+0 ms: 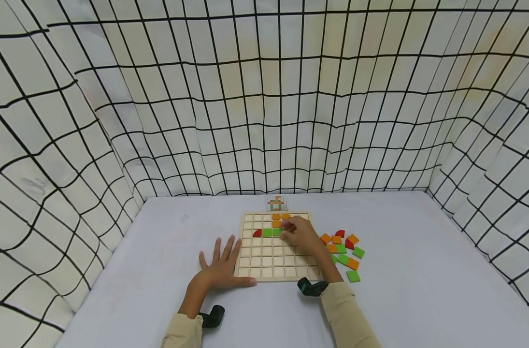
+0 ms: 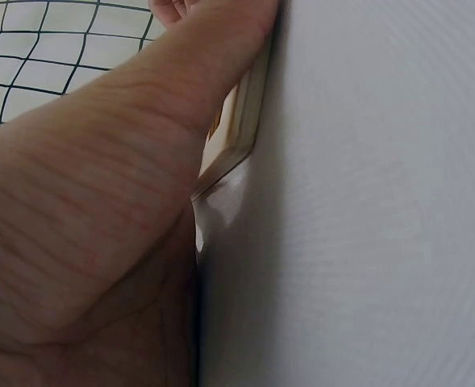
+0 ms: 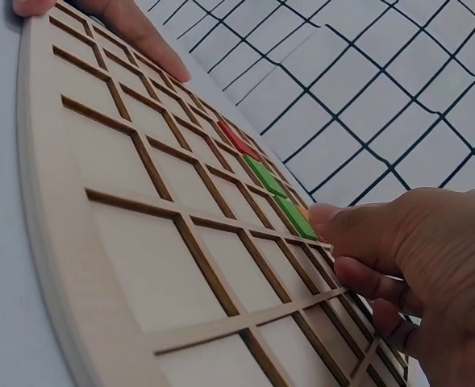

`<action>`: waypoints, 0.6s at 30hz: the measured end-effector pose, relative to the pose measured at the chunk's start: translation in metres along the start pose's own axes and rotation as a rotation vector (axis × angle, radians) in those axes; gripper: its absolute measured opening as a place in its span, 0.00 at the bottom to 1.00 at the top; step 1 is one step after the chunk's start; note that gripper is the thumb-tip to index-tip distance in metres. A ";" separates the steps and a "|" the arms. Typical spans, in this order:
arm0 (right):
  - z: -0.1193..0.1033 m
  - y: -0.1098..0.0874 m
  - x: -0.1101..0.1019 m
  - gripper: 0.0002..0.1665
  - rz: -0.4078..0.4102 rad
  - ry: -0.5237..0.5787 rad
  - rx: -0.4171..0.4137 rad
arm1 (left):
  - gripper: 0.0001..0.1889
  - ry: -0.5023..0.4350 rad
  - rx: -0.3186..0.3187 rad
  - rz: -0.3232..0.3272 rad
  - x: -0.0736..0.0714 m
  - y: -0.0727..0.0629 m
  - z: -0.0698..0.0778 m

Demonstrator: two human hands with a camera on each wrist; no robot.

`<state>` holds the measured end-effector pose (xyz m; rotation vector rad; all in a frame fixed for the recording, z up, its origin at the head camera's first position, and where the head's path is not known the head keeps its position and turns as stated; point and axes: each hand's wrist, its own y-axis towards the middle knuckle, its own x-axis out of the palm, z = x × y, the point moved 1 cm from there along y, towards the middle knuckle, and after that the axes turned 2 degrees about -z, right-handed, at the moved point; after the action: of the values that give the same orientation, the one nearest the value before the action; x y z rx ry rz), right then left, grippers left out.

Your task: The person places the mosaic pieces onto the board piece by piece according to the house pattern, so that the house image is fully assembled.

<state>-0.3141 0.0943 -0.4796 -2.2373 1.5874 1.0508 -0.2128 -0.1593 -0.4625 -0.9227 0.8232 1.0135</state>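
Note:
A wooden grid board [image 1: 273, 276] lies flat on the table. Two orange rounded tiles [image 1: 276, 217] sit in its far row, with an orange square tile [image 1: 276, 224] below them. A red quarter-circle tile [image 1: 257, 233] and two green square tiles [image 1: 267, 232] form a row further down. My right hand [image 1: 300, 235] bends over the board beside the orange and green tiles; its thumb and curled fingers [image 3: 364, 278] pinch a small tile, mostly hidden, with an orange sliver showing. At the board's left edge my left hand [image 1: 221, 270] rests with fingers spread, thumb along the near left corner.
Loose orange, green and red tiles [image 1: 353, 276] lie scattered right of the board, partly behind my right forearm. A small pattern card [image 1: 277, 203] is beyond the far edge. Black netting [image 1: 273, 121] over white walls encloses the white table [image 1: 421, 270].

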 end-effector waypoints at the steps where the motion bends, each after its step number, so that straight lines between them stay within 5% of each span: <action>1: 0.000 -0.001 -0.002 0.13 0.005 0.001 -0.010 | 0.64 0.003 -0.002 -0.001 0.000 0.000 0.000; 18: 0.024 -0.027 -0.055 0.12 0.150 -0.009 0.045 | 0.64 -0.008 0.001 0.003 0.003 0.003 -0.002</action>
<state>-0.3098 0.1587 -0.4673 -2.1092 1.7807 1.0483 -0.2155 -0.1598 -0.4668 -0.9156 0.8188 1.0190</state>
